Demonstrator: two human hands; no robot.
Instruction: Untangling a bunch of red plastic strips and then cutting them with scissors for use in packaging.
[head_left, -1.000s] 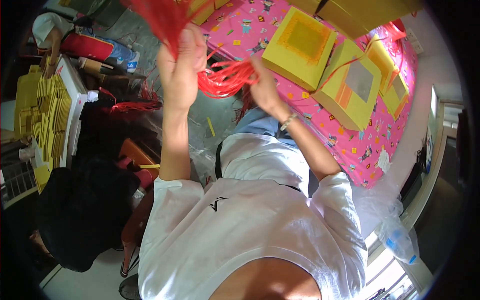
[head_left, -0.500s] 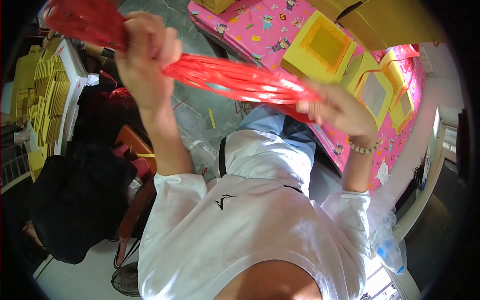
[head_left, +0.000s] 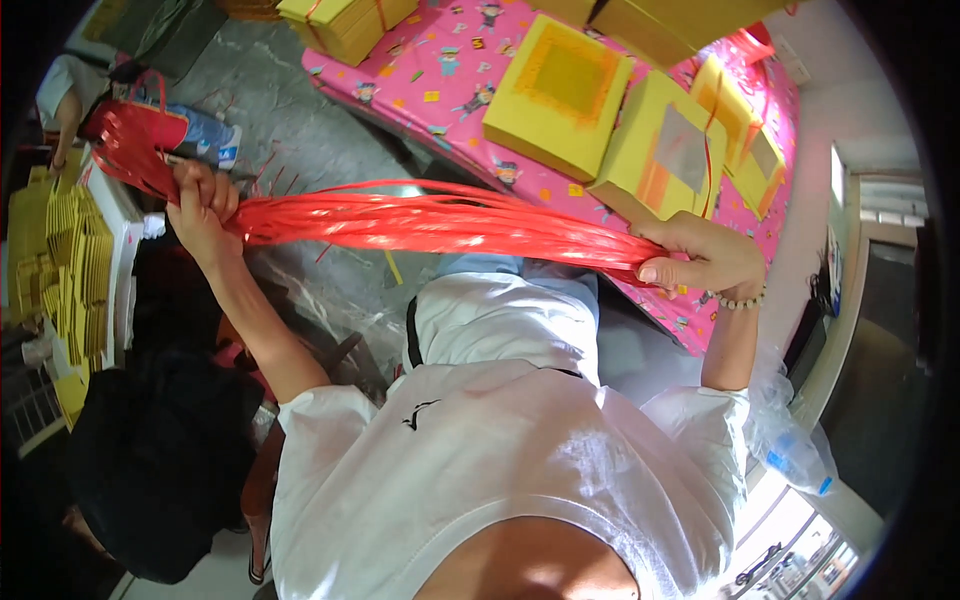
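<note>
A bundle of shiny red plastic strapping strands (head_left: 430, 218) stretches nearly level between my two hands, above the gap beside the pink table. My left hand (head_left: 205, 210) is closed round the bundle at the left, and a loose end of strands sticks out beyond that fist. At the right, my right hand (head_left: 705, 262), with a beaded bracelet (head_left: 742, 302) at the wrist, grips the other end between thumb and fingers. The strands lie close together, with a few standing apart along the upper side.
A table with a pink patterned cover (head_left: 420, 95) holds yellow paper stacks (head_left: 560, 85) and a red-tied bundle (head_left: 350, 25). At the left, folded yellow paper (head_left: 80, 260) lies near another person's arm (head_left: 68, 120). A dark cloth (head_left: 160, 460) hangs beside me. Red scraps (head_left: 280, 175) litter the grey floor.
My hands have moved farther apart, the left one lower and to the left, the right one to the right. The red strands are now drawn out longer between them. The view has shifted.
</note>
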